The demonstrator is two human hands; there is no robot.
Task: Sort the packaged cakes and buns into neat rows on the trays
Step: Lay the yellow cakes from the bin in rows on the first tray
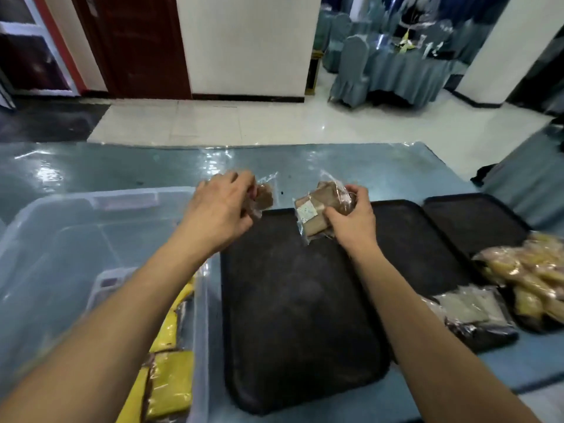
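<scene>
White label (307,210), unreadable, on brown cake pack (320,209) in right hand (351,222)

A banquet hall or restaurant function room is being shown. Round tables (406,71) draped in blue-grey cloth are being ringed by chairs in matching covers (351,71). A glossy tiled floor (244,123) is being lit brightly, and a long serving table (122,166) is being protected by clear plastic sheeting over blue cloth.
</scene>
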